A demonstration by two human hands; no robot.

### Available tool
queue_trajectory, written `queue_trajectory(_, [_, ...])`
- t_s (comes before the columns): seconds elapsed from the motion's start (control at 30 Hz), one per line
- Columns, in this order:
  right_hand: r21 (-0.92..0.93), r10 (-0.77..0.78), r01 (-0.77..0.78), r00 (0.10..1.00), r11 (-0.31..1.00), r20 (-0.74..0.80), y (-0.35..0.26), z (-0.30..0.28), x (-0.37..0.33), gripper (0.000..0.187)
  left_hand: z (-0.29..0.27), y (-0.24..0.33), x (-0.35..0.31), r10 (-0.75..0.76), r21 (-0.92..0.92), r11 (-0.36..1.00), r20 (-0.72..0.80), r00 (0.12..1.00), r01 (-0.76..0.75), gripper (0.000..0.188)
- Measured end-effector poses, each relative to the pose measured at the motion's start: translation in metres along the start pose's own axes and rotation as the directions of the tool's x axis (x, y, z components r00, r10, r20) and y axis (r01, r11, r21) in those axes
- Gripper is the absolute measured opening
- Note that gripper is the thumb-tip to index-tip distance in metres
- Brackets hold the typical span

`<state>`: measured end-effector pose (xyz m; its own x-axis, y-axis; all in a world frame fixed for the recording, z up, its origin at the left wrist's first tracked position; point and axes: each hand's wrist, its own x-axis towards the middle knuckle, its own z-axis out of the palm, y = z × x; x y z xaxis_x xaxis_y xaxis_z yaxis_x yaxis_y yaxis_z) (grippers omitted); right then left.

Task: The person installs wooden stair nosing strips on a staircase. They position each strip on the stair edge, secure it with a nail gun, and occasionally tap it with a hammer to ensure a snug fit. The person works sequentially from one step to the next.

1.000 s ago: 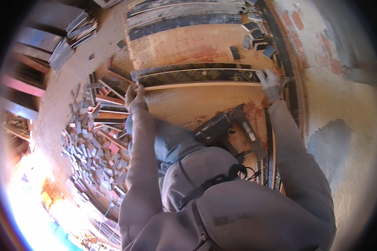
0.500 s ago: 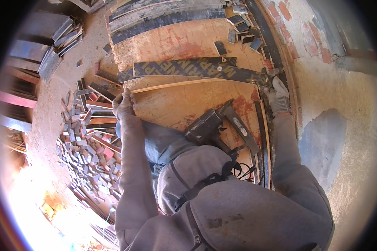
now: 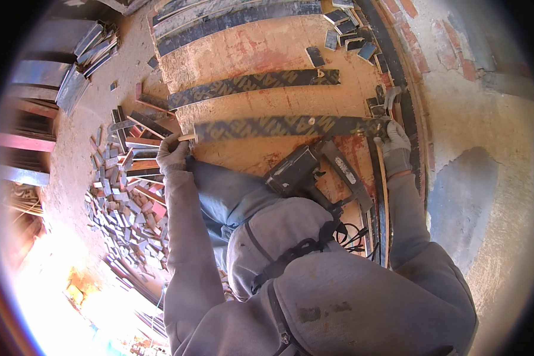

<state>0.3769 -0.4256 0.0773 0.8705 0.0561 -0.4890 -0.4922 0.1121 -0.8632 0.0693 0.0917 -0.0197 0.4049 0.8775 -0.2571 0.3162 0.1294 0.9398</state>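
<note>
Gloved and closed, my right hand (image 3: 396,142) grips the right end of a long black plywood strip (image 3: 261,127) with yellowish print, held level across my front. My left hand (image 3: 173,153), also gloved, pinches the pale end of a thin wooden strip (image 3: 187,137) that sticks out past the plywood strip's left end. The rest of that thin strip is hidden beneath the plywood. A second printed plywood strip (image 3: 252,86) lies farther off on the wooden board (image 3: 237,58). Just nearer than the held strip rests a black nail gun (image 3: 296,172), beside my knee.
More dark strips (image 3: 237,26) lie along the board's far side. Small dark offcuts (image 3: 344,29) sit at its far right, near the patched wall (image 3: 469,118). At left, a large heap of small wood blocks (image 3: 127,219) covers the floor, with stacked boards (image 3: 38,74) beyond.
The held plywood strip has come nearer to me, apart from the other strip, which now lies separate on the board. Both hands have moved slightly nearer.
</note>
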Motion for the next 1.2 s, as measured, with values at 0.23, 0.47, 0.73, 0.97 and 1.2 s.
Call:
queue_trajectory(0.23, [-0.002, 0.075, -0.076, 0.994, 0.997, -0.077, 0.039, 0.013, -0.015, 0.033, -0.004, 0.007, 0.000, -0.150, -0.025, 0.989, -0.044, 0.988, 0.149, 0.026])
queue_trajectory(0.47, [0.012, 0.083, -0.082, 0.987, 0.997, -0.137, 0.050, 0.034, -0.030, 0.030, 0.009, 0.031, -0.008, -0.280, -0.174, 0.951, -0.139, 0.950, 0.255, 0.022])
queue_trajectory(0.73, [-0.202, -0.009, -0.016, 0.992, 0.979, -0.123, 0.058, 0.054, -0.035, 0.037, 0.013, 0.046, -0.018, -0.300, -0.192, 0.944, -0.158, 0.941, 0.269, 0.026])
queue_trajectory(0.97, [-0.247, -0.128, 0.076, 0.972, 0.966, -0.199, 0.064, 0.072, -0.036, 0.040, 0.006, 0.028, -0.019, -0.168, 0.065, 0.982, -0.109, 0.980, 0.175, 0.034])
queue_trajectory(1.2, [-0.183, -0.165, 0.140, 0.977, 0.973, -0.133, 0.055, 0.087, -0.028, 0.032, -0.009, 0.032, -0.008, -0.203, 0.046, 0.977, -0.090, 0.975, 0.207, 0.035])
